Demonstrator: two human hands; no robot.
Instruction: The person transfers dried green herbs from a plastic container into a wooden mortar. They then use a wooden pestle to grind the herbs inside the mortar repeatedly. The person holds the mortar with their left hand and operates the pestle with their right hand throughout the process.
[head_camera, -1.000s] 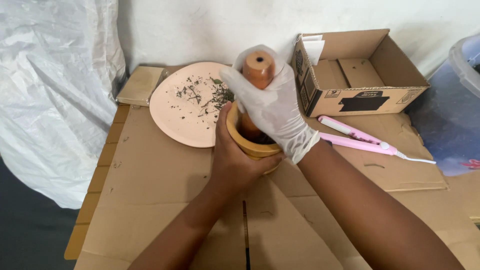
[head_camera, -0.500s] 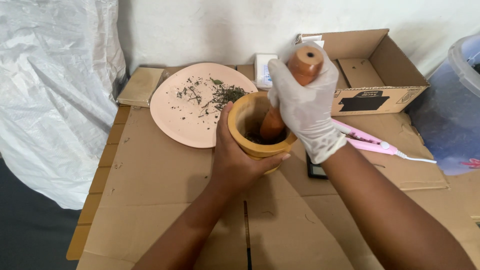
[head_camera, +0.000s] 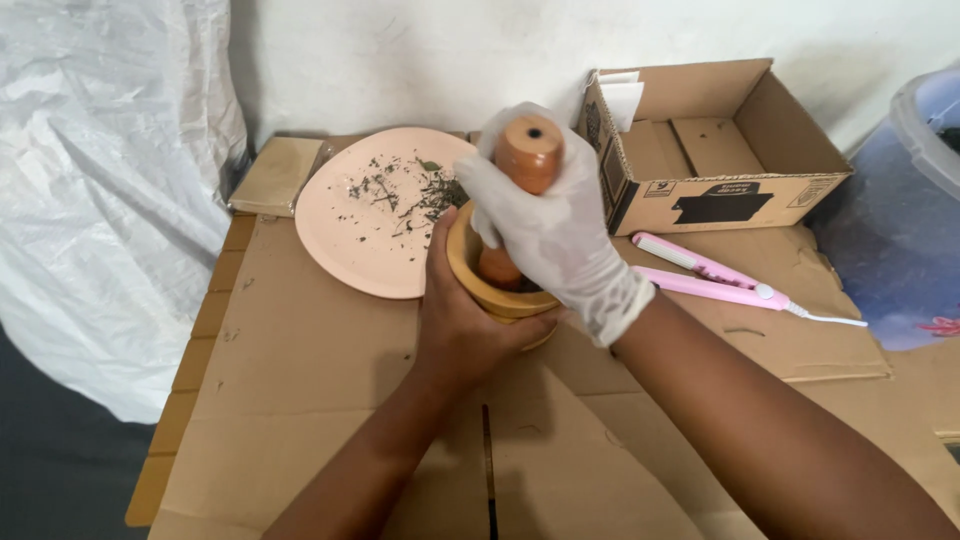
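A wooden mortar (head_camera: 480, 280) stands on flattened cardboard (head_camera: 320, 400) in the middle. My bare left hand (head_camera: 462, 325) wraps around its near side and holds it. My right hand (head_camera: 555, 235), in a white glove, grips a brown wooden pestle (head_camera: 525, 155) that stands nearly upright with its lower end inside the mortar. What lies in the mortar is hidden by the glove. Just left of the mortar sits a pink plate (head_camera: 365, 215) sprinkled with dried green herb bits.
An open cardboard box (head_camera: 715, 150) stands at the back right. A pink hair straightener (head_camera: 710, 280) lies in front of it. A blue plastic tub (head_camera: 900, 210) is at the far right, white plastic sheeting (head_camera: 110, 190) at the left.
The pestle swung from leaning left, out to the right, and back to nearly upright over the mortar. My left hand has kept its hold on the mortar.
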